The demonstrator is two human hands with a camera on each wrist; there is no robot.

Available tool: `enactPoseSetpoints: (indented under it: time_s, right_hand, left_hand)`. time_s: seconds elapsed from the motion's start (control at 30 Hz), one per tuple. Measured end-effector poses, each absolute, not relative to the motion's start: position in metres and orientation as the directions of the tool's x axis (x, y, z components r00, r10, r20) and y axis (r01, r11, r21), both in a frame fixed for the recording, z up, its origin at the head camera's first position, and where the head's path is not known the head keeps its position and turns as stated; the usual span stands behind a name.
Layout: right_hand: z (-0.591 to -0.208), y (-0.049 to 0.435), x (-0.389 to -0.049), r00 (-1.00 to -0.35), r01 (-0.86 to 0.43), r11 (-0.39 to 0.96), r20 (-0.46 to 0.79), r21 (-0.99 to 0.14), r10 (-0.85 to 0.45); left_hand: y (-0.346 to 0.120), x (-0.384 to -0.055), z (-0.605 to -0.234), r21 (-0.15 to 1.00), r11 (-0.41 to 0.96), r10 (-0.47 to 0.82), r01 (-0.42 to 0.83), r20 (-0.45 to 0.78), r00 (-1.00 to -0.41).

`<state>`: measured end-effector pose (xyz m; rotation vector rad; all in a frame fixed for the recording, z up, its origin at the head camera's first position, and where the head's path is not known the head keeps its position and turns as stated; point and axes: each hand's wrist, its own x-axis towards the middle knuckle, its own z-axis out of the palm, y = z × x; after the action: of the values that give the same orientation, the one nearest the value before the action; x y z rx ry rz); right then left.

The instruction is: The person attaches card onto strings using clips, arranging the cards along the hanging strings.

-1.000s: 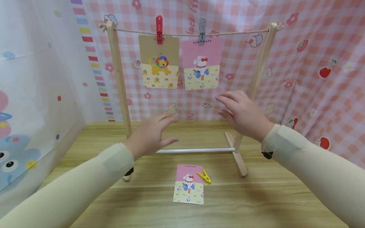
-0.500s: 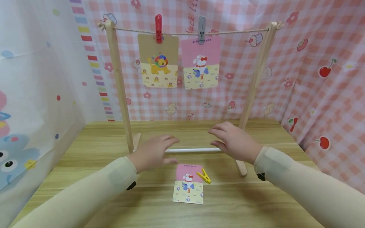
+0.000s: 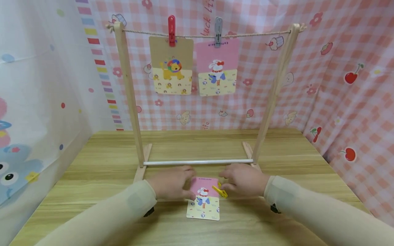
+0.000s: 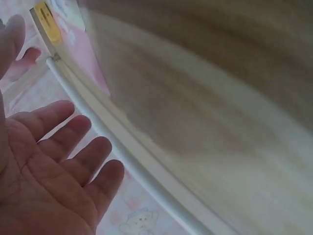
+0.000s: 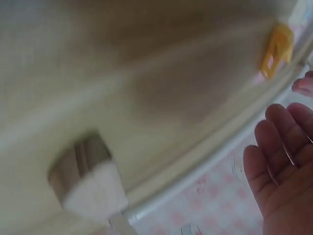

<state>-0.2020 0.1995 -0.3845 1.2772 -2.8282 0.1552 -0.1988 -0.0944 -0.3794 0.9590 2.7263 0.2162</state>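
A pink and pale-yellow card [image 3: 203, 207] with a rabbit picture lies flat on the wooden table. Across its upper right edge sits a yellow clothespin [image 3: 220, 192], also visible in the right wrist view as a yellow clip [image 5: 278, 49]. My left hand [image 3: 171, 182] hovers at the card's left edge, its thumb overlapping that edge in the head view; in the left wrist view the fingers [image 4: 73, 142] are spread and hold nothing. From the right, my right hand [image 3: 246, 179] comes close to the clothespin, fingers relaxed and thumb right by it.
Behind the hands stands a wooden frame [image 3: 129, 85] with a white crossbar [image 3: 197, 162] low down and a twine line on top. A red clothespin [image 3: 171, 30] holds a lion card [image 3: 171, 82]; a grey clothespin [image 3: 218, 32] holds another rabbit card [image 3: 217, 83].
Both hands have come down from in front of the frame toward the card and clothespin on the table. The hanging cards stay in place.
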Motion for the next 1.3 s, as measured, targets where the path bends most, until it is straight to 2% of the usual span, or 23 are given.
enactPoseSetpoints:
  time_s: [0.2, 0.4, 0.7, 0.93, 1.3]
  right_hand:
    - [-0.398, 0.194, -0.201, -0.664, -0.727, 0.646, 0.0, -0.23, -0.748]
    - [-0.403, 0.187, -0.2, -0.691, -0.68, 0.678, -0.066, -0.28, -0.72]
    - [-0.405, 0.184, -0.2, -0.755, -0.568, 0.737, -0.124, -0.368, -0.644]
    - [-0.408, 0.181, -0.198, -0.789, -0.506, 0.761, -0.139, -0.405, -0.598]
    - [-0.405, 0.181, -0.196, -0.784, -0.532, 0.747, -0.101, -0.397, -0.612]
  left_hand:
    - [-0.088, -0.198, -0.391, 0.202, 0.774, 0.633, 0.601, -0.218, -0.742]
    - [-0.085, -0.195, -0.396, 0.18, 0.784, 0.62, 0.594, -0.253, -0.743]
    - [-0.081, -0.193, -0.396, 0.146, 0.776, 0.63, 0.614, -0.205, -0.749]
    - [-0.077, -0.19, -0.394, 0.162, 0.796, 0.605, 0.583, -0.219, -0.765]
    - [-0.077, -0.188, -0.391, 0.189, 0.798, 0.602, 0.572, -0.204, -0.772]
